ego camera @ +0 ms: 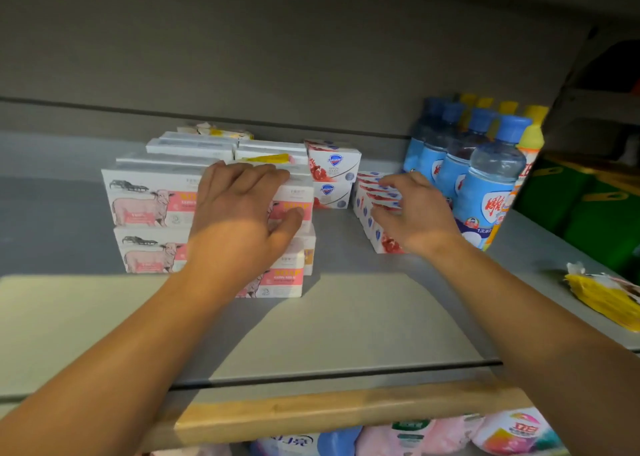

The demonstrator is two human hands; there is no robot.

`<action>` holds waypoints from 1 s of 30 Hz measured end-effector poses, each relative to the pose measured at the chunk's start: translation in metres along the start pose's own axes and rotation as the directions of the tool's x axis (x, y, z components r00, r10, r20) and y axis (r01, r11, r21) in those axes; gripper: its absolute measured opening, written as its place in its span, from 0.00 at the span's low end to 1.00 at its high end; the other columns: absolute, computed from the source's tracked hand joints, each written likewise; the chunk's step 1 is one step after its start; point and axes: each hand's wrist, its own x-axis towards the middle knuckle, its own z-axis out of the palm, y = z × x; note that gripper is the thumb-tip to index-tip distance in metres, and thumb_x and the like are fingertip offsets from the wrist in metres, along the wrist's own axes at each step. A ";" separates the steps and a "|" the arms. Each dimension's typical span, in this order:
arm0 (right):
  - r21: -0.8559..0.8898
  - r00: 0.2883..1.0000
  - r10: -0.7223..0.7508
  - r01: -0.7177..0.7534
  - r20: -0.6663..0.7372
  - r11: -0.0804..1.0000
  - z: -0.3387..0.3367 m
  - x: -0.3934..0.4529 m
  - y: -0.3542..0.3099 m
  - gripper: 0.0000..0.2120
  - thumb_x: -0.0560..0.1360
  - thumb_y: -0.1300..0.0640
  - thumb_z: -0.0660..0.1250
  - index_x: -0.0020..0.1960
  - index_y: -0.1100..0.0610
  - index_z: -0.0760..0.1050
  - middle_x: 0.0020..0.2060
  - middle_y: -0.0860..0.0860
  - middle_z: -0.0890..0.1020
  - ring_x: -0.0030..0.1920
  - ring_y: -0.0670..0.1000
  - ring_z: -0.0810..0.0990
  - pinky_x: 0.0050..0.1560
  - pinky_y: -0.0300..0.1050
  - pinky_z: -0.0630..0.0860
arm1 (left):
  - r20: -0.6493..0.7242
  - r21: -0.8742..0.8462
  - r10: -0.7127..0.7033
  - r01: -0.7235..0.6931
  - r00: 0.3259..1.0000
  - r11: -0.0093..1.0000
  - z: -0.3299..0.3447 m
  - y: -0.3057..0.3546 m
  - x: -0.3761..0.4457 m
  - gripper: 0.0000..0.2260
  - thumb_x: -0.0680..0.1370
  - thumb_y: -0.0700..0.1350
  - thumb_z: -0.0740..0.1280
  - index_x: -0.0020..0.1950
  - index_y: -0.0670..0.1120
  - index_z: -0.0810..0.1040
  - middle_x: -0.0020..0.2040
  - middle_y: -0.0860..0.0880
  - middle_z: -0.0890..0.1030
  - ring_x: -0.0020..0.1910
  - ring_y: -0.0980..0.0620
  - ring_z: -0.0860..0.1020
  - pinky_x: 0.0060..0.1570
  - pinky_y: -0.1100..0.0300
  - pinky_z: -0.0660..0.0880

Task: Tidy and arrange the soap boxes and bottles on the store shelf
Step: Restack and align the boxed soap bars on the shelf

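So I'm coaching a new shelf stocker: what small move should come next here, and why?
Probably slide the lone front sheep soap box back level with the sheep soap stacks. It sits nearer the shelf edge than the rest, and the left hand already grips the box just above it. The right hand rests on the red-and-white soap row.

Your left hand grips the upper sheep-print soap box in the right-hand stack, fingers over its top edge, thumb on its front; a second stack of sheep-print boxes sits just to the left on the grey shelf. Your right hand rests with loosely curled fingers on the row of red-and-white soap boxes, beside the blue-capped bottles with yellow-capped bottles behind them. Two stacked pomegranate-print soap boxes stand between the hands, further back; a yellow packet lies at the shelf's right edge.
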 end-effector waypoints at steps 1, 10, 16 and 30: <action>0.024 1.000 -0.019 0.020 -0.015 1.000 0.002 0.009 -0.006 0.23 0.74 0.50 0.69 0.68 0.50 0.72 0.63 0.51 0.74 0.61 0.52 0.74 0.56 0.41 0.68 | 0.006 -0.003 -0.003 0.003 1.000 1.000 0.000 0.000 0.000 0.23 0.74 0.57 0.62 0.62 0.44 0.80 0.60 0.47 0.81 0.60 0.41 0.74 0.68 0.47 0.61; -0.009 0.999 -0.006 0.006 0.041 1.000 0.045 0.094 -0.043 0.29 0.74 0.50 0.72 0.72 0.51 0.66 0.65 0.54 0.73 0.64 0.56 0.73 0.56 0.49 0.73 | 0.031 -0.028 -0.036 0.036 0.999 0.999 -0.002 0.000 0.000 0.22 0.74 0.57 0.63 0.62 0.45 0.80 0.60 0.48 0.81 0.62 0.42 0.73 0.68 0.44 0.63; -0.255 0.998 0.048 -0.033 0.052 0.966 0.066 0.121 -0.039 0.22 0.73 0.49 0.71 0.65 0.52 0.71 0.59 0.56 0.78 0.58 0.58 0.75 0.55 0.54 0.76 | 0.019 -0.071 -0.049 0.050 0.999 0.996 -0.002 0.000 0.001 0.23 0.74 0.57 0.62 0.61 0.45 0.81 0.60 0.48 0.81 0.62 0.43 0.74 0.69 0.46 0.62; -0.029 0.986 -0.063 0.059 -0.157 0.998 -0.006 0.039 -0.043 0.23 0.71 0.53 0.74 0.65 0.51 0.73 0.59 0.52 0.71 0.59 0.56 0.73 0.57 0.49 0.73 | 0.033 -0.071 -0.054 0.056 0.998 0.996 -0.005 0.003 -0.001 0.24 0.74 0.58 0.60 0.62 0.45 0.80 0.60 0.48 0.81 0.62 0.43 0.73 0.69 0.44 0.62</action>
